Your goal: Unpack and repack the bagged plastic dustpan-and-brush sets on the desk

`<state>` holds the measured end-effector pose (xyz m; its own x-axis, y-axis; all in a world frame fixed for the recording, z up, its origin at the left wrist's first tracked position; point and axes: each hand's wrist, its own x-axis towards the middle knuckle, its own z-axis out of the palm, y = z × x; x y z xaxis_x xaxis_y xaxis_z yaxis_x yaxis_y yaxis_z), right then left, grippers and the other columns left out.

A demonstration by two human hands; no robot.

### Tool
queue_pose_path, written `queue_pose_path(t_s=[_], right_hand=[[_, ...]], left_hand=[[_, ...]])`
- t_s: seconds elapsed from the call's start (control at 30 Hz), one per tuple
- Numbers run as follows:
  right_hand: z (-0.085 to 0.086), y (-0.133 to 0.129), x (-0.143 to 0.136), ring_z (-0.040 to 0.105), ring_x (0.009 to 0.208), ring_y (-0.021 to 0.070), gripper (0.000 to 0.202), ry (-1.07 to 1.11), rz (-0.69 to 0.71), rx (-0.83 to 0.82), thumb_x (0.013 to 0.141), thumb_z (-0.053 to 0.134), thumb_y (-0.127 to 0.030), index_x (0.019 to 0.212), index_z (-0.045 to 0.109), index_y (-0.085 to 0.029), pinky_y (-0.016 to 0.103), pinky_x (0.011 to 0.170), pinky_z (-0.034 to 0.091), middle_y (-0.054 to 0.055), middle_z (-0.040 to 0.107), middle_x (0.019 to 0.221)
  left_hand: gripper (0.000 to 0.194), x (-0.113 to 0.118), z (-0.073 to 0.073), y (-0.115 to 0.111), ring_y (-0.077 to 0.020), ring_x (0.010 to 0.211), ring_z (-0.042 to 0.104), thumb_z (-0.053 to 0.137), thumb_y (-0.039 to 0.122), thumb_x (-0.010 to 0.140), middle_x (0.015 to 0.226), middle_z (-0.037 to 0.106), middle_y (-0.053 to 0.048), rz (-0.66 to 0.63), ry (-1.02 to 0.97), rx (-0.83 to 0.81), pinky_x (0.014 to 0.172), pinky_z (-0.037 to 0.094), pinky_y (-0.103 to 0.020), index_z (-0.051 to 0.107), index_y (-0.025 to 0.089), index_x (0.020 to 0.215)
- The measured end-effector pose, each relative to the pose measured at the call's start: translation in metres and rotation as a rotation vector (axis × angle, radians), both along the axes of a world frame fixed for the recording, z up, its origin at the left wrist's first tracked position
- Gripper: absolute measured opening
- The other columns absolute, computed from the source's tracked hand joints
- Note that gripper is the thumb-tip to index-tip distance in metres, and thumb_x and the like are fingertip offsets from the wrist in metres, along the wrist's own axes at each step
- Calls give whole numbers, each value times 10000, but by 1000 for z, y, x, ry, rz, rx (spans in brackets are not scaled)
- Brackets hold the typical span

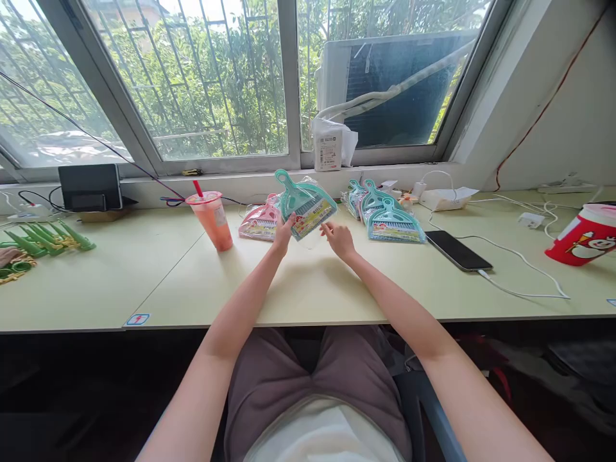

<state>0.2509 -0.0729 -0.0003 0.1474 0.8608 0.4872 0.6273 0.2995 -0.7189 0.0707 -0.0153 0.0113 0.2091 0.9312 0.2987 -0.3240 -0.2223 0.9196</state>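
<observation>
A teal dustpan-and-brush set (308,206) in clear plastic is held tilted above the table, its looped handle pointing up and left. My left hand (283,232) grips its lower left edge. At its lower right corner, my right hand (339,239) has its fingers pinched together near the clear wrapping; what they hold, if anything, is too small to tell. Behind my left hand lies a pink packaged set (260,221). Several more teal packaged sets (392,221) rest on the table to the right.
A pink drink cup (212,221) stands left of my left hand. On the right are a charging phone (459,250), white cables and a red container (584,236). Green items (48,237) lie far left, near a black tablet (90,187). The table (317,301) ends before my lap.
</observation>
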Motion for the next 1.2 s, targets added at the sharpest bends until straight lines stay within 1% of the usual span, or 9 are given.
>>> queue_pose_path(t_s=[0.13, 0.23, 0.33, 0.57, 0.7, 0.8, 0.9, 1.03, 1.2], right_hand=[[-2, 8, 10, 618, 569, 141, 259, 591, 56, -63, 873, 674, -477, 864, 649, -220, 294, 624, 523, 9, 722, 751], [-2, 12, 15, 667, 677, 136, 220, 828, 79, -78, 794, 772, -367, 800, 613, -215, 298, 741, 588, 2, 695, 763], [-2, 15, 16, 702, 783, 153, 232, 954, 109, -82, 766, 793, -294, 774, 570, -230, 343, 898, 604, -7, 682, 782], [-2, 12, 12, 716, 865, 150, 184, 1021, 280, -125, 799, 686, -312, 912, 551, -256, 345, 937, 598, -23, 722, 895], [-4, 10, 8, 707, 1010, 173, 389, 974, 357, -81, 702, 800, -310, 1007, 560, -284, 354, 969, 589, -22, 726, 1022], [-6, 12, 8, 695, 1049, 200, 457, 983, 335, -77, 638, 870, -278, 973, 559, -283, 387, 966, 601, -10, 722, 1005], [-8, 13, 8, 699, 1023, 204, 422, 1023, 290, -101, 644, 879, -264, 924, 564, -267, 400, 955, 615, -2, 720, 974], [-5, 12, 7, 701, 997, 209, 385, 1027, 222, -102, 652, 873, -232, 893, 573, -253, 428, 932, 632, 0, 720, 959], [3, 9, 0, 711, 966, 240, 329, 958, 195, -85, 678, 852, -225, 875, 588, -234, 483, 905, 640, 21, 732, 921]], left_hand=[[718, -5, -2, -2, -293, 1310, 583, 750, 514, 816, 1382, 638, -46, -49, -22, 13, 1073, 510, -443, 481, 327, 1454], [703, -6, -5, 0, -291, 1295, 598, 723, 571, 824, 1388, 636, -43, -152, -11, -14, 1064, 518, -452, 492, 337, 1446], [662, -5, -7, 3, -306, 1326, 576, 685, 615, 840, 1413, 622, -43, -197, 16, -54, 1056, 518, -470, 517, 352, 1425], [696, -8, -10, 11, -289, 1339, 568, 713, 547, 843, 1373, 654, -66, -127, -45, -128, 1114, 483, -453, 512, 280, 1453], [620, -8, -9, 12, -299, 1335, 574, 664, 568, 884, 1337, 679, -68, -172, -35, -140, 1120, 475, -480, 545, 269, 1414], [610, -4, -9, 11, -309, 1343, 569, 598, 629, 908, 1327, 686, -74, -179, -26, -150, 1106, 487, -478, 555, 264, 1395], [612, -1, -8, 12, -310, 1314, 595, 516, 659, 939, 1289, 707, -88, -131, -44, -220, 1082, 508, -471, 560, 248, 1389], [497, -3, -5, 13, -255, 1245, 648, 393, 549, 1029, 1211, 744, -73, -46, -161, -321, 1059, 528, -413, 589, 231, 1356], [421, -8, 3, 11, -215, 1190, 679, 390, 426, 1055, 1188, 752, -51, 43, -326, -306, 1020, 546, -341, 589, 221, 1365]])
